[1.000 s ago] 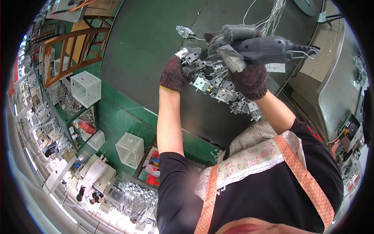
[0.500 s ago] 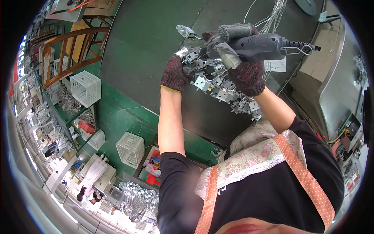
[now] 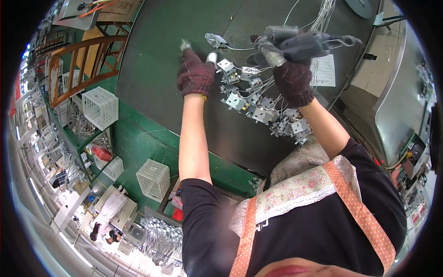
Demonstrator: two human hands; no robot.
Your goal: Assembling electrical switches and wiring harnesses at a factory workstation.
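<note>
A row of wired metal parts (image 3: 258, 108) lies on the dark table (image 3: 157, 83). The gloved left hand (image 3: 196, 74) rests spread on the table, just beside the parts. Beyond, the gloved right hand (image 3: 291, 78) grips a grey driver (image 3: 300, 44).

I stand in a factory assembly workshop. My dark workbench (image 3: 175, 41) carries a row of small metal wired parts (image 3: 263, 108). White wire baskets (image 3: 99, 107) sit on green shelving (image 3: 134, 138), a grey machine cabinet (image 3: 397, 101) stands to my right, and bundles of metal pieces (image 3: 161, 237) lie on the floor.
</note>
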